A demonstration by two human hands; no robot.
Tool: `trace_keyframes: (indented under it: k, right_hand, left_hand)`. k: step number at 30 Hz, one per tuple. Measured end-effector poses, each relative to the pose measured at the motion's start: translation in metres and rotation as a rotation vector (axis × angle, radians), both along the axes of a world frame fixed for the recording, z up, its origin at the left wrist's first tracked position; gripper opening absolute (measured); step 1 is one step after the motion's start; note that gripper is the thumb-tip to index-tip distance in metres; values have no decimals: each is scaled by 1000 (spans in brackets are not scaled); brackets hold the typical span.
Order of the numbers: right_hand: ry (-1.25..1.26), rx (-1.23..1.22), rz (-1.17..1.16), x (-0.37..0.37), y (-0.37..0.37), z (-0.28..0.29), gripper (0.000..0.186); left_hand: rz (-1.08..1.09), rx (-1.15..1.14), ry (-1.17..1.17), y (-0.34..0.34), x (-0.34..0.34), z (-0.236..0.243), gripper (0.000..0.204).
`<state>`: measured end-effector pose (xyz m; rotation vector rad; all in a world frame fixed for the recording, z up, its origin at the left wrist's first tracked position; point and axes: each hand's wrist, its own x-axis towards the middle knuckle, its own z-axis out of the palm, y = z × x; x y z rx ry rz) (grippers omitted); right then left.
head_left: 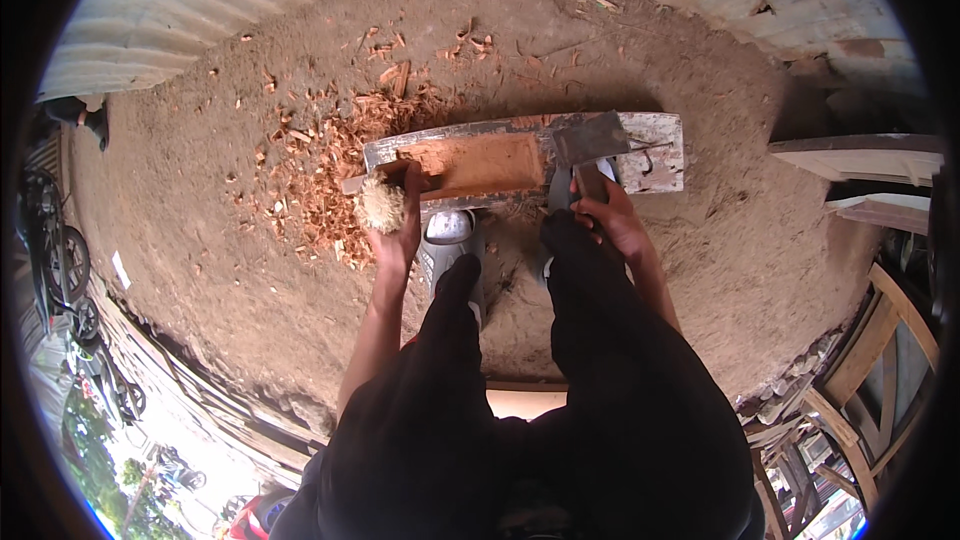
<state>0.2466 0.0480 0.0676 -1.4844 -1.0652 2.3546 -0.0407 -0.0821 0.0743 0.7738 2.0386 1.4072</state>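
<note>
My left hand (395,235) grips a chisel-like tool with a frayed, pale fibrous top (380,200), held over the left end of a long weathered wooden workpiece (665,155). A reddish hollowed recess (475,160) runs along its middle. My right hand (610,215) is closed on the handle of a hammer or mallet with a broad, dull grey head (585,140), which sits over the workpiece's right part. My light grey shoe (445,250) is against the near edge of the piece; dark trousers frame the lower middle.
Reddish wood shavings (320,160) cover the dirt floor at left. Corrugated sheets (180,10) border the top. A person's leg and dark shoe (85,115) show at far left, above parked motorbikes (60,250). Wooden boards (850,150) and frames (870,380) stand at right.
</note>
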Motion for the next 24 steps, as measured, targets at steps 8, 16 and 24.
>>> trace_keyframes:
  k: [8,16,24]
  right_hand:
    - [37,-22,-7,-4,2,7,28]
    - [17,-7,-8,-4,2,9,27]
    - [60,-49,-40,0,1,3,28]
  left_hand:
    - [133,115,-469,4,10,4,19]
    - [146,122,29,-64,-56,-24,16]
    - [318,-43,29,-93,-99,9,17]
